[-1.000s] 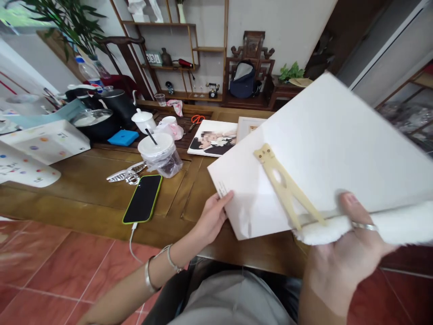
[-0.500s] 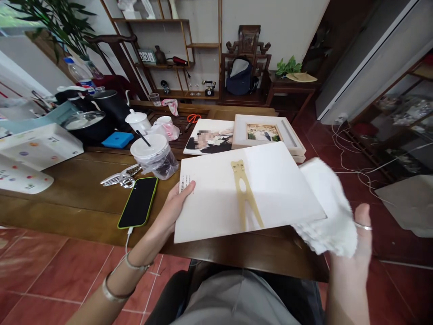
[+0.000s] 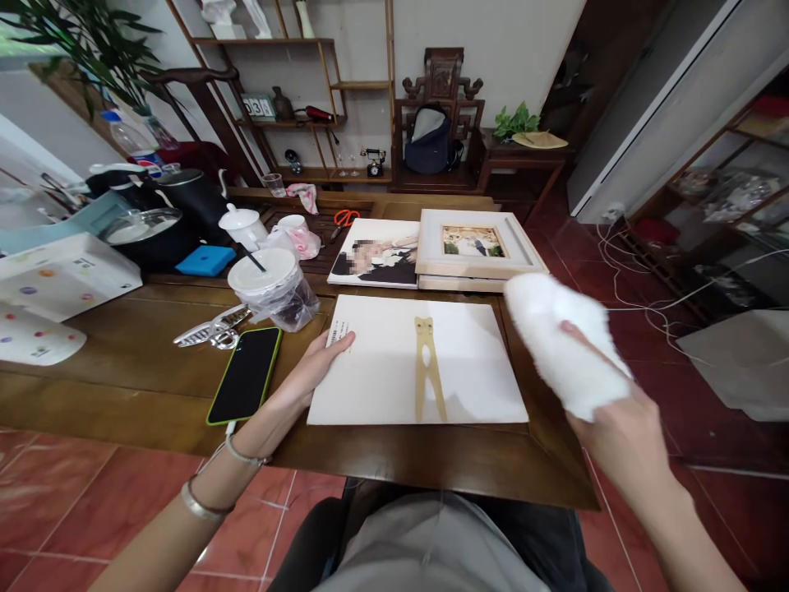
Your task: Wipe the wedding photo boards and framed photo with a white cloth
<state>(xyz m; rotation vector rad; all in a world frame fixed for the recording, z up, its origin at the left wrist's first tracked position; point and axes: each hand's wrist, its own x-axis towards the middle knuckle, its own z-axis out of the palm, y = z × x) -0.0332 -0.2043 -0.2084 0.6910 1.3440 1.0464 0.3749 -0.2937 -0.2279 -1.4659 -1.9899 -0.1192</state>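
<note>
A white picture frame lies back side up near the table's front edge, its gold stand piece facing me. My left hand grips its left edge, thumb on top beside a small printed label. Off the frame's right side, my right hand is closed on a white cloth, held above the table's right end. Behind the white frame lie a photo panel and a stack of pale framed pictures.
Left of the frame are a charging phone, a silver hair clip and a lidded cup in plastic. Orange-handled scissors, a blue box and a dark pot stand farther back. Cables trail over the floor at right.
The white frame has come down from a tilted, raised position to lie flat on the table. My right hand has turned over with the cloth and moved left.
</note>
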